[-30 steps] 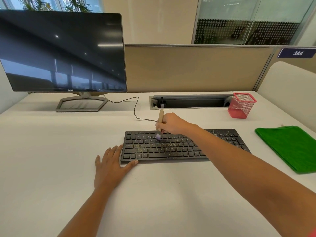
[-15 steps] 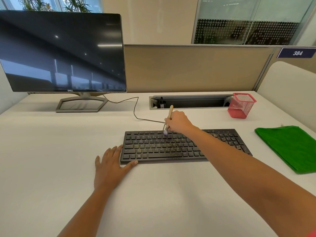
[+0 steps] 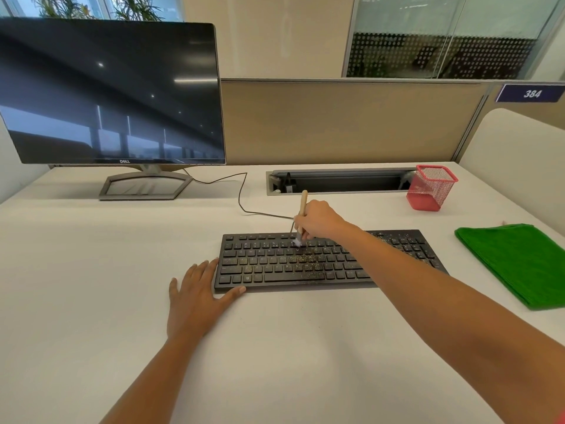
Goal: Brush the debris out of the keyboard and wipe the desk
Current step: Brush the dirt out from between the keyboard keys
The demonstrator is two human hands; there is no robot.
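A black keyboard (image 3: 275,264) lies on the white desk (image 3: 91,270), with yellowish debris scattered over its middle and right keys. My right hand (image 3: 319,220) grips a small brush (image 3: 302,206) with a wooden handle. Its pale bristles touch the upper key rows near the keyboard's centre. My left hand (image 3: 197,296) lies flat on the desk, fingers straight, with the thumb against the keyboard's front left corner. A folded green cloth (image 3: 519,264) rests on the desk at the right.
A dark monitor (image 3: 107,93) on a stand occupies the back left, its cable running to the keyboard. A cable slot (image 3: 339,182) is set into the desk at the back, with a red mesh pen holder (image 3: 431,188) beside it. Partition panels enclose the back and right.
My right hand moved the brush right along the upper rows, then drew it back slightly left. The left hand and keyboard stayed where they were.
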